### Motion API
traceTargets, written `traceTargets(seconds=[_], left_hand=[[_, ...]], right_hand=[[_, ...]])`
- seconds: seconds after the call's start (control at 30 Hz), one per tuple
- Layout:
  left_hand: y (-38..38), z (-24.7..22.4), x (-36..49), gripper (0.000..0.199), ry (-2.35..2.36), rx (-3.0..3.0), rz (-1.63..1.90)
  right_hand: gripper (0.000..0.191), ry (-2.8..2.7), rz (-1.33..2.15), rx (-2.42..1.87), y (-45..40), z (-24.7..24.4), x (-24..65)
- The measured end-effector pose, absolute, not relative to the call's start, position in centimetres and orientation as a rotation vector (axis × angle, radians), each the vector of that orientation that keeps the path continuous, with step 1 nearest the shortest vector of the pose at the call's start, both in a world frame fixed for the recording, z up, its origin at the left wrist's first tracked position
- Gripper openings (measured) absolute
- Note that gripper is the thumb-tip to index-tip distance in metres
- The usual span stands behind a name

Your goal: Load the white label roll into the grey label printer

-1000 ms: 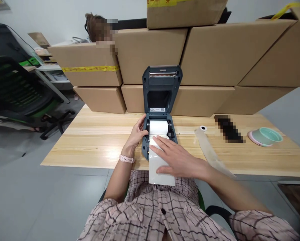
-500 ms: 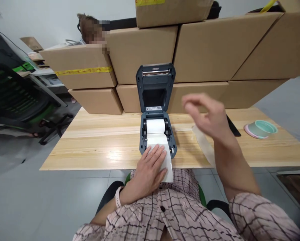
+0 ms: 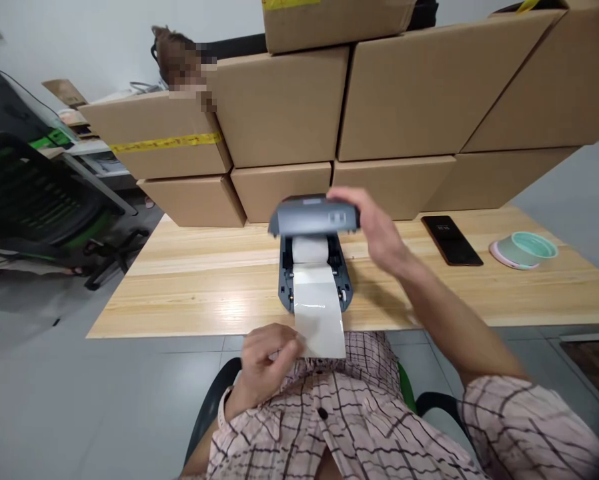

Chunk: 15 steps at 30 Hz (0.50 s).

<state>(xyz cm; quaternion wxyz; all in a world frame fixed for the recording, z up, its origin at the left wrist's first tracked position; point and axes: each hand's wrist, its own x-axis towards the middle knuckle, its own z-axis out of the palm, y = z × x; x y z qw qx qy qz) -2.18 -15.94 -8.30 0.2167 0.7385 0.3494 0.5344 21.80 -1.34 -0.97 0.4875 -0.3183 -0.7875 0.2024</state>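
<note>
A dark grey label printer (image 3: 285,287) stands on the table, its lid (image 3: 312,217) tilted partway down over the base. At the lid's right edge, my right hand (image 3: 379,237) is closed around it. Inside the base sits a white label roll (image 3: 310,251), partly covered by the lid. From the roll a white label strip (image 3: 319,313) runs forward over the printer's front and past the table edge. My left hand (image 3: 269,360) has its fingers curled in at the strip's lower left corner, which it seems to pinch.
A black phone (image 3: 451,240) lies on the wooden table (image 3: 189,287) to the right, near a mint-green round dish (image 3: 527,248) on a pink base. Stacked cardboard boxes (image 3: 279,110) line the back. Behind them, part of a person's head shows at the left.
My right hand has moved left onto the printer lid, which has swung from upright to partly lowered. My left hand has slid off the strip's top to its lower left corner.
</note>
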Motion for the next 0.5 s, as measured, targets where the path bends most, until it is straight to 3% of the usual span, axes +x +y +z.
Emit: traceTargets(seconds=[0.07,0.13,0.27,0.4,0.5], left_hand=[[-15.3,-8.8,-2.1,0.023,1.096,1.761,1.833],[-14.0,-9.1,-1.7,0.012,1.246,1.591,1.937],[-10.6,-9.2,-0.3,0.067,1.376,1.442,1.540],[-9.2,-9.6,0.7,0.090,1.253,1.215,1.419],[-9.7,-10.1,0.9,0.096,1.215,1.171,1.421]], right_hand=[[0.048,-1.994,0.396,-0.792,-5.1,-4.4,21.9],[0.044,-2.034,0.263,-0.789,-7.5,-7.5,21.7],[0.046,-2.007,0.131,-0.782,-8.9,-10.5,21.1],[0.046,-1.917,0.129,-0.762,-8.8,-11.0,20.6],[0.045,-1.861,0.168,-0.768,-9.0,-11.9,20.2]])
